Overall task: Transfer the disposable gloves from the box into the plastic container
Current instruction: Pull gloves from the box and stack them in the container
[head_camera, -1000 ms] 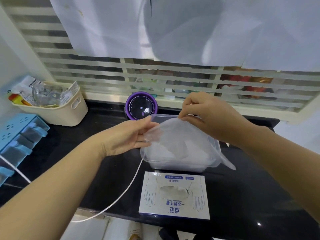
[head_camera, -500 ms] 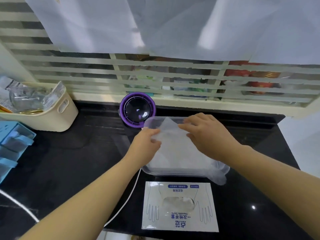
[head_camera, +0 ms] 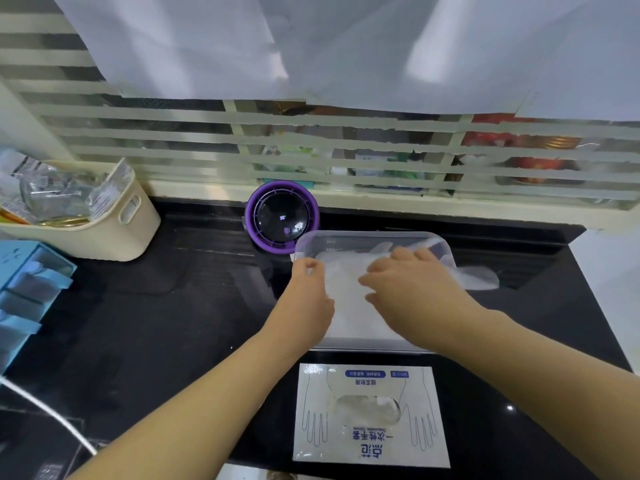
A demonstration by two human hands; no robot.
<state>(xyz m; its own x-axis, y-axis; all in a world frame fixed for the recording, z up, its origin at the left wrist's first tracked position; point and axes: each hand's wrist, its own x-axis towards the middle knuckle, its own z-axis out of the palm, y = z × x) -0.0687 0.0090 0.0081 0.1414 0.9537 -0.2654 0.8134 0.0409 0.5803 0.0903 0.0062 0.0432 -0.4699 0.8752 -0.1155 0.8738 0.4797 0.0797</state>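
**Plastic gloves pressed flat into the container**

White card box (head_camera: 372,415) lies nearest on the black bench (head_camera: 173,323), print upside down to the viewer, with crumpled film showing in its oval slot, so more gloves appear to remain inside. Just beyond it sits the clear container (head_camera: 346,235), holding a pale stack of gloves (head_camera: 346,296). The hands are apart, both over the container. The right hand (head_camera: 412,289) lies on the stack with fingers spread and fairly straight, pressing down. The left hand (head_camera: 306,292) is at the stack's left edge with fingers bent downward. Whether it pinches the film or only rests on it cannot be told, as the fingertips are hidden.

The step in hand appears to be seating a glove. One cuff (head_camera: 478,277) trails over the right rim onto the bench, so tucking it in seems due next, before another draw from the box.

Farther back stand a purple fan (head_camera: 282,216) and a cream basket (head_camera: 114,230). The stack's depth is unclear, and the forearms hide the container's near corners.
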